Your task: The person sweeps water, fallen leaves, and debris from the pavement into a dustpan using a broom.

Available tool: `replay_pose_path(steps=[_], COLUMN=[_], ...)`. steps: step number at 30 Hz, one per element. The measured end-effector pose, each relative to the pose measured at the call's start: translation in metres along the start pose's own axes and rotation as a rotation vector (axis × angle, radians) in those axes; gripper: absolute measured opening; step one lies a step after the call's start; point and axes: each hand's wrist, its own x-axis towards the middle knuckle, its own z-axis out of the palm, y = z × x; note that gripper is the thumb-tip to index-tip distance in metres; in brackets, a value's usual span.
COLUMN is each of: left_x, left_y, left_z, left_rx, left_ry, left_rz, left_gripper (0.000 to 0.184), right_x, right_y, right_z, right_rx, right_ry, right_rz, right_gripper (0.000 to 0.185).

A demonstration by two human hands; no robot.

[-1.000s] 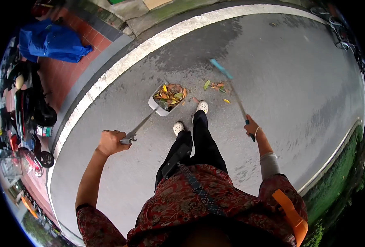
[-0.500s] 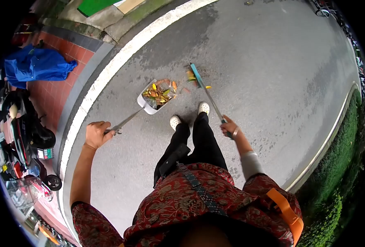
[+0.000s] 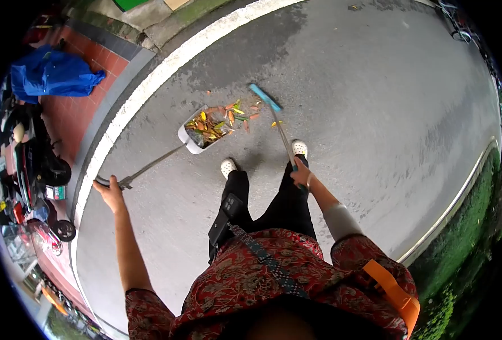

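My left hand [image 3: 112,196] is closed around the far end of a long-handled dustpan's handle, at the left. The white dustpan [image 3: 191,145] rests on the asphalt, holding brown, yellow and green leaves [image 3: 206,131] and some clear plastic. In my right hand [image 3: 301,173] is the grip of a broom with a thin pole [image 3: 283,136]. Its blue head [image 3: 266,97] is on the ground to the right of the dustpan. Loose leaves [image 3: 247,124] lie between broom head and dustpan mouth, some at the pan's edge. A yellow leaf [image 3: 277,123] lies beside the broom pole.
My feet in white clogs [image 3: 228,166] stand just below the dustpan. A white painted line [image 3: 120,133] curves along the left kerb. Beyond it are a parked scooter [image 3: 49,170] and a blue cover [image 3: 55,76] on red paving. Grass [image 3: 460,209] borders the road at right.
The broom head has swung leftward and turned, and more leaves now lie at the dustpan's mouth. My left hand and the dustpan have shifted left. My feet have moved farther apart.
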Motion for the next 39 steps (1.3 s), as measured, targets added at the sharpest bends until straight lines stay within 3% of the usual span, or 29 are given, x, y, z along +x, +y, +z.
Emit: replay_pose_path(steps=[1,4,7,8,10,11,12,14,16,20,21,23,28,30,33,36,38,39], left_x=[-0.025,-0.025,-0.016,-0.014,0.0,0.0,0.008,0.018,0.018,0.069,0.066,0.067,0.06,0.061,0.026,0.04,0.05,0.051], left_y=[0.059,0.063,0.072,0.078,0.06,0.066,0.053,0.029,0.031,-0.049,-0.031,-0.025,-0.024,-0.037,0.037,0.016,-0.004,0.0], left_z=[-0.02,-0.015,-0.014,-0.012,-0.008,-0.005,-0.005,-0.009,-0.013,-0.036,-0.044,-0.042,-0.05,-0.05,-0.032,-0.036,-0.041,-0.044], left_rx=[-0.041,-0.012,0.106,0.126,0.12,0.124,0.114,0.059,0.052,-0.042,0.117,0.131,0.049,-0.07,0.042,0.167,0.0,0.031], left_ry=[-0.106,-0.103,-0.096,-0.075,-0.008,0.009,0.018,0.023,0.051,0.019,-0.03,-0.02,-0.067,0.023,0.035,0.025,0.051,0.007], left_rz=[-0.161,-0.225,-0.301,-0.328,-0.339,-0.401,-0.392,-0.252,-0.257,-0.117,-0.247,-0.266,-0.288,-0.17,-0.3,-0.347,-0.231,-0.277], left_gripper=[0.073,0.071,0.069,0.068,0.065,0.064,0.064,0.066,0.065,0.068,0.067,0.065,0.061,0.057,0.059,0.06,0.057,0.056], right_x=[0.009,0.014,-0.017,-0.029,-0.045,-0.044,-0.03,0.0,0.032,0.049,0.046,0.048,0.025,0.015,0.02,0.041,0.047,0.047], right_y=[0.033,0.124,0.176,0.195,0.213,0.225,0.253,0.242,0.224,0.242,0.244,0.244,0.246,0.245,0.239,0.233,0.235,0.234], right_z=[-0.018,-0.107,-0.228,-0.271,-0.346,-0.381,-0.41,-0.434,-0.438,-0.467,-0.47,-0.467,-0.459,-0.459,-0.468,-0.47,-0.474,-0.476], right_rx=[-0.079,-0.434,-0.624,-0.691,-0.64,-0.729,-0.872,-1.05,-1.13,-1.194,-1.207,-1.24,-1.272,-1.252,-1.191,-1.178,-1.123,-1.124], right_ry=[0.063,0.294,0.184,0.193,0.161,0.199,0.278,0.244,0.209,0.168,0.157,0.214,0.292,0.305,0.286,0.279,0.285,0.288], right_rz=[-0.168,-0.505,-0.156,-0.135,0.139,0.122,-0.076,0.069,0.262,0.17,0.183,0.179,0.067,0.041,0.021,0.045,0.011,0.01], right_gripper=[0.052,0.051,0.046,0.048,0.05,0.049,0.047,0.046,0.045,0.047,0.047,0.048,0.05,0.051,0.051,0.05,0.046,0.047])
